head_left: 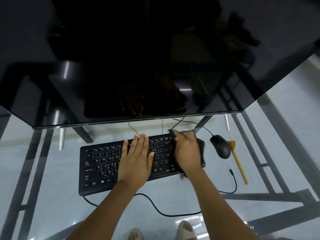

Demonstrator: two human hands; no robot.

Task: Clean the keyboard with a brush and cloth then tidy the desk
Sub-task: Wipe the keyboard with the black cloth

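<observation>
A black keyboard (102, 167) lies on the glass desk (43, 196) in front of me. My left hand (136, 160) rests flat on its middle keys, fingers spread. My right hand (187, 151) presses a dark cloth (201, 146) onto the keyboard's right end; the cloth shows around the hand's edges and is blurred. A brush (238, 161) with a pale wooden handle and orange bristles lies on the desk to the right of the mouse, untouched.
A black mouse (220, 146) sits just right of the keyboard, its cable looping across the desk front. A large dark monitor (121, 66) overhangs the back of the desk. Through the glass show the metal frame and my feet in sandals.
</observation>
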